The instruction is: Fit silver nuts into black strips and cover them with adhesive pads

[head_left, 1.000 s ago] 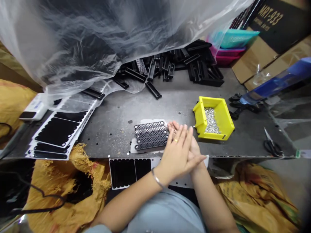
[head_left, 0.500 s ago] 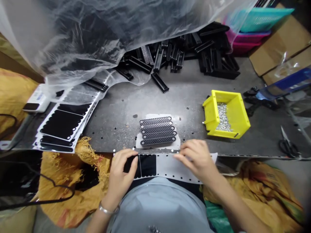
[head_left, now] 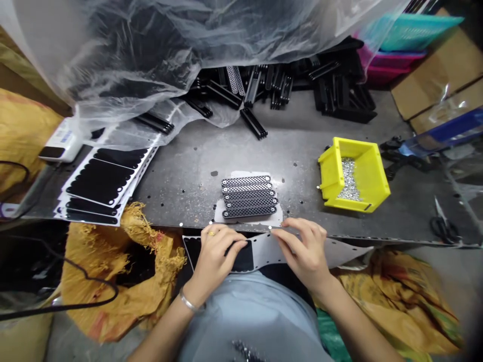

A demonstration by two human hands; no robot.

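Observation:
A sticker sheet [head_left: 262, 247], white backing with black scallop-edged labels at its left, stretches along the front of the bench above my lap. My left hand [head_left: 220, 251], wearing a ring and a bracelet, lies over its black part, with thumb and forefinger closed on it. Over the bare backing is my right hand [head_left: 306, 254], fingers bent, a gap showing between thumb and forefinger and nothing visible there. Just beyond the hands, several black mesh-patterned bars [head_left: 249, 196] with a small round light fitting near the ends lie side by side on a pale sheet [head_left: 222, 215].
A yellow bin [head_left: 372, 173] of small metal parts stands right of the bars, scissors [head_left: 444, 223] farther right. Label sheets [head_left: 94, 183] are stacked at left. Black plastic parts [head_left: 279, 88] are heaped behind, partly under plastic film [head_left: 132, 45]. A yellow sack [head_left: 90, 301] hangs open below the bench.
The sticker sheet has shifted right, its right end now well past my right hand. My left hand moved right with it. My right hand's thumb and forefinger show more clearly apart.

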